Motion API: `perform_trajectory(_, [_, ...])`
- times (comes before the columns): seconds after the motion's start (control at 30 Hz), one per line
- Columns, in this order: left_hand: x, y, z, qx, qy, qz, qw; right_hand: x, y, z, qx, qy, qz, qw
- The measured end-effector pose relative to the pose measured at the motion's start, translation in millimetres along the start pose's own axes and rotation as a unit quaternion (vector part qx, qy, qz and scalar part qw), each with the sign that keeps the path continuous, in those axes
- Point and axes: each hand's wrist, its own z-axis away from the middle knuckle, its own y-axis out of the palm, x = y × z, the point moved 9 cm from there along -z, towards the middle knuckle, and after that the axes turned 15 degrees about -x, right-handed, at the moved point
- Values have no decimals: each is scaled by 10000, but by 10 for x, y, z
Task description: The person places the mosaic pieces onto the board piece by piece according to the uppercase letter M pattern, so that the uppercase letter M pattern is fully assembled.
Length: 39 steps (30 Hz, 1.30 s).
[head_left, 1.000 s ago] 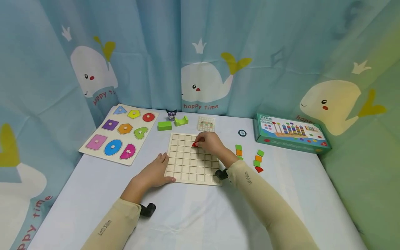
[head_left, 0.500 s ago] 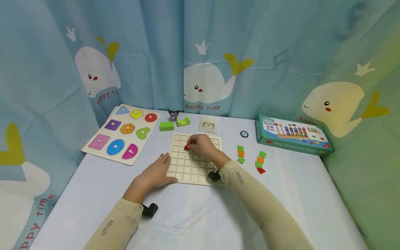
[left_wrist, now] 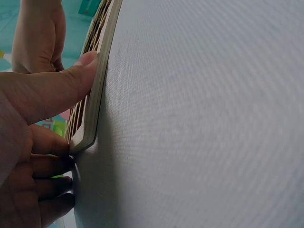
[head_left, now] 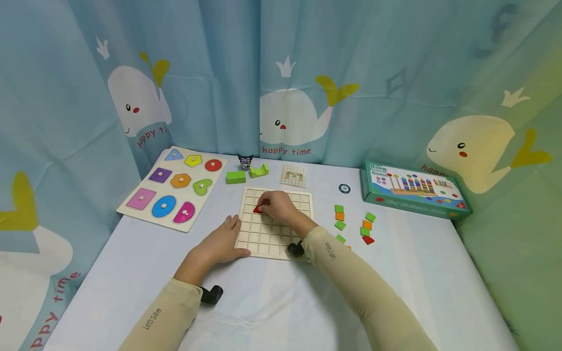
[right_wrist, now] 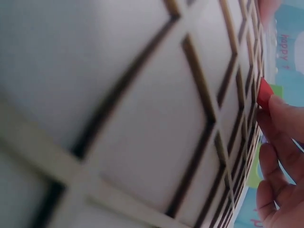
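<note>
A wooden grid board (head_left: pixel 268 239) lies on the white-covered table. My left hand (head_left: pixel 221 243) steadies its near left corner, fingers straight along the left edge and thumb on the front edge; the left wrist view shows the thumb (left_wrist: pixel 71 85) touching the rim. Over the upper left squares, my right hand (head_left: pixel 280 208) pinches a small red tile (head_left: pixel 257 209) between thumb and fingers. In the right wrist view that red tile (right_wrist: pixel 264 92) is at the board's surface; whether it sits in a square cannot be told. The right hand hides part of the grid.
Two short columns of green and orange tiles (head_left: pixel 340 216) lie right of the board, one with a red tile (head_left: pixel 368 240). Behind are a pattern card (head_left: pixel 293 176), green blocks (head_left: pixel 236 177) and a small figure (head_left: pixel 245 162). A shape puzzle (head_left: pixel 175 184) and game box (head_left: pixel 414 189) flank them.
My right hand has carried the red tile leftward and slightly nearer across the board. The left hand keeps its place at the corner. The head view has shifted a little.
</note>
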Motion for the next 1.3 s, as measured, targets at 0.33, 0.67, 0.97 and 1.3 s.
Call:
perform_trajectory(0.33, [0, 9, 0, 2, -6, 31, 10000, 2, 46, -19, -92, -312, 702, 9970])
perform_trajectory(0.67, [-3, 14, -2, 2, 3, -1, 10000, -147, -138, 77, -25, 35, 232, 9997])
perform_trajectory(0.97, [-3, 18, 17, 16, 10, 74, 10000, -484, -507, 235, -249, 330, 93, 9991])
perform_trajectory(1.3, [-8, 13, 23, 20, 15, 102, 9999, -926, -928, 422, -634, 802, 313, 9943])
